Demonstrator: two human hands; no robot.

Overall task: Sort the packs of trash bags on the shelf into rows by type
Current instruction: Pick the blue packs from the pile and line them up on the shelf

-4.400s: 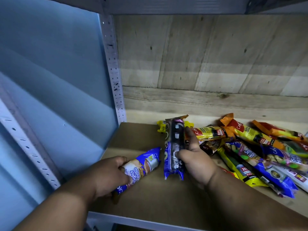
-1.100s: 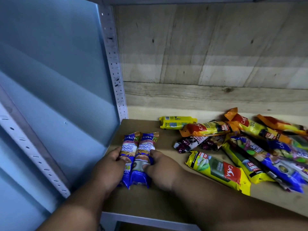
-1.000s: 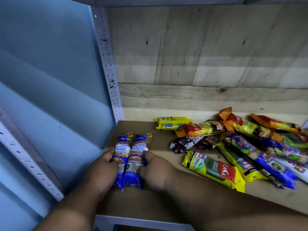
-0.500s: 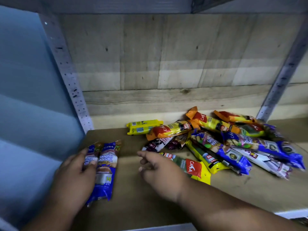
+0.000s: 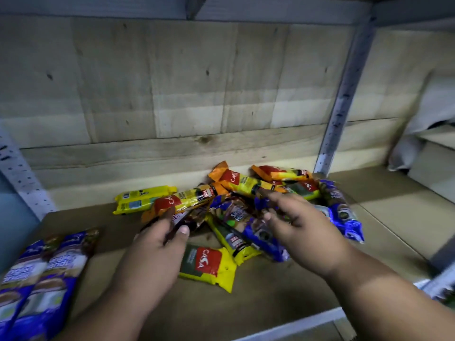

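Two blue packs [image 5: 41, 276] lie side by side at the shelf's front left. A mixed heap of packs sits mid-shelf: yellow-orange ones [image 5: 242, 181] at the back, a plain yellow one [image 5: 140, 199] to the left, blue ones [image 5: 344, 215] to the right, and a yellow pack with a red label [image 5: 209, 265] in front. My left hand [image 5: 152, 254] pinches a dark purple pack [image 5: 181, 219] at the heap's left edge between thumb and fingers. My right hand [image 5: 299, 227] hovers with fingers spread over a blue pack [image 5: 246, 222] in the heap's middle, holding nothing.
The brown shelf board [image 5: 270, 303] has a white front rail. A wooden plank wall [image 5: 172, 94] closes the back. Perforated metal posts stand at the left [image 5: 19, 173] and the right [image 5: 342, 107]. Another shelf bay continues to the right.
Both hands left the two blue packs, which stay side by side at the left. The view swung right; my left hand reached the heap and took the dark pack, my right hand moved over the heap.
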